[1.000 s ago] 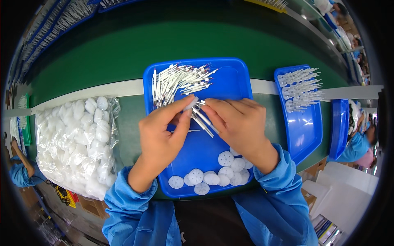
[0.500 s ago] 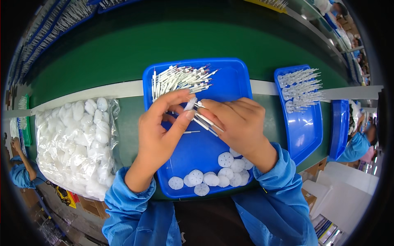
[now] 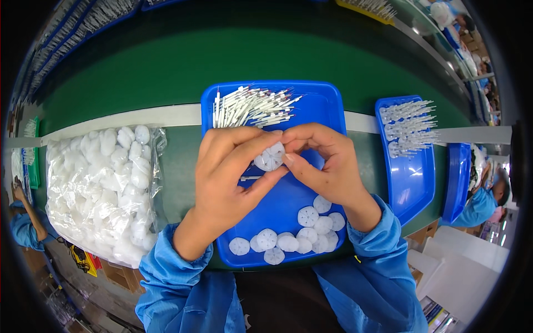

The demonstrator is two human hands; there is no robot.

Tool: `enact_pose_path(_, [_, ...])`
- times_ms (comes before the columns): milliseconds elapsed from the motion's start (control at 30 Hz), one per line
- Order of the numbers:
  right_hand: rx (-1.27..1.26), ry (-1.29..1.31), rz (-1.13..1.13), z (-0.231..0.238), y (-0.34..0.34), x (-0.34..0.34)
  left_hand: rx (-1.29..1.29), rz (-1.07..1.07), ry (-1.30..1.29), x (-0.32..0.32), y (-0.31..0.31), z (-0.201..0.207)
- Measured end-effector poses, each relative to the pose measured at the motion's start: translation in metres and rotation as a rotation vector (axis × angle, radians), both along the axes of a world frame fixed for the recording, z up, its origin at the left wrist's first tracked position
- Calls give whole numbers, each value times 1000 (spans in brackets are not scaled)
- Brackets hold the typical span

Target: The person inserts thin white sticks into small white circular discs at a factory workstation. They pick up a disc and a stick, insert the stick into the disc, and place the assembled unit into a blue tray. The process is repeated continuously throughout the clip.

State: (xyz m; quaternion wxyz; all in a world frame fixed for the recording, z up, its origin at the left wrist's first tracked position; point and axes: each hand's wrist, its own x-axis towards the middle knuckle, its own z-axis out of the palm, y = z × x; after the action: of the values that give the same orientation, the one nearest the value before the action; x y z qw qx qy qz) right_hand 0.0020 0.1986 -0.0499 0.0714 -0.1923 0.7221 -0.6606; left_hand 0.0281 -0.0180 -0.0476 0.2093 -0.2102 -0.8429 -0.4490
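Note:
Above the middle of a blue tray (image 3: 300,197), my left hand (image 3: 225,172) grips a round white plastic disc (image 3: 270,157) with slots radiating from its centre. My right hand (image 3: 327,166) pinches the same disc's right edge with thumb and forefinger. Whatever lies behind the disc is hidden by it and by my fingers. Beyond my hands, a heap of thin white rods (image 3: 252,105) with dark reddish tips fills the tray's far left corner. More white discs (image 3: 308,216) are scattered along its near edge. A loose rod (image 3: 251,178) shows beneath my left hand.
On the left sits a clear plastic bag (image 3: 100,194) full of white discs. A second blue tray (image 3: 411,183), at right, carries several assemblies of discs with upright rods (image 3: 408,127). Stacked blue trays (image 3: 458,183) stand farther right. Other people work at both sides.
The disc has turned so its slotted face shows. My right hand has shifted from beside it to its edge, and the rods that showed between my hands are out of sight.

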Motion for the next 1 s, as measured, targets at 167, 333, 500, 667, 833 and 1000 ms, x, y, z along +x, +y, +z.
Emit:
enact_pose_path(167, [-42, -4, -10, -5, -1, 3, -35, 12, 96, -2, 2, -1])
enact_pose_path(333, [-41, -5, 18, -6, -3, 4, -79, 24, 157, 2, 6, -6])
enact_pose_path(500, [-275, -192, 89, -7, -3, 6, -57, 52, 184, -1, 7, -5])
enact_pose_path(667, [-304, -216, 140, -10, 0, 4, -66, 53, 215, -2, 6, -5])
enact_pose_path(833, [-222, -241, 71, -8, 1, 5, -78, 7, 161, 3, 5, -8])
enact_pose_path(1000, [-262, -337, -16, -3, 4, 6, -70, -58, 90, 4, 6, -4])
